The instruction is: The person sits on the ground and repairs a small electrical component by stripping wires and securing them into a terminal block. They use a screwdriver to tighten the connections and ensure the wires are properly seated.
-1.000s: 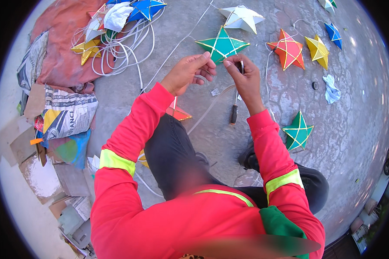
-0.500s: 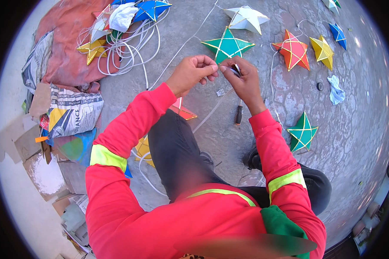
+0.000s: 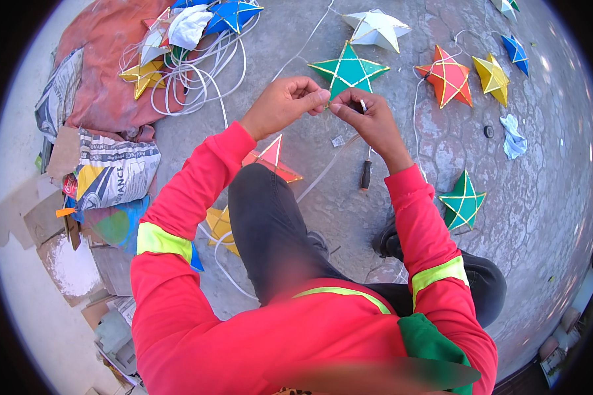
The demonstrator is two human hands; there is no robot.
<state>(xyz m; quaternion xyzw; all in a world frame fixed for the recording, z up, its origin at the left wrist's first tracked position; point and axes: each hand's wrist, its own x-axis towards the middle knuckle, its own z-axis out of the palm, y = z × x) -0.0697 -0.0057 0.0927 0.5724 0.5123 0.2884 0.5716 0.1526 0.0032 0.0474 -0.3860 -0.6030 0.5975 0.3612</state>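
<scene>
Big green star: it lies on the grey ground, just past the fingertips. This big green star has gold edges and pale lines across its front. I cannot tell if the hands touch its lower point.
Left hand: the left hand has its thumb and finger pinched close together, by the low point of that star. What is between them is too small to tell.
Right hand: the right hand is nearly closed, with its thumb and finger meeting close to the left ones. It holds a small thing with a pale end; the fingers hide most of it.
Screwdriver: a screwdriver with a dark handle is on the ground, just below the right hand.
Scrap: a small pale scrap lies below the gap between the hands.
Red star: a red star peeks out past the left knee.
White star: a white star is just beyond the big green one.
Right side: an orange star, a yellow star and a blue star sit near each other. A light blue cloth lies lower down.
Far left: loops of white wire lie partly on a rusty red sheet.
</scene>
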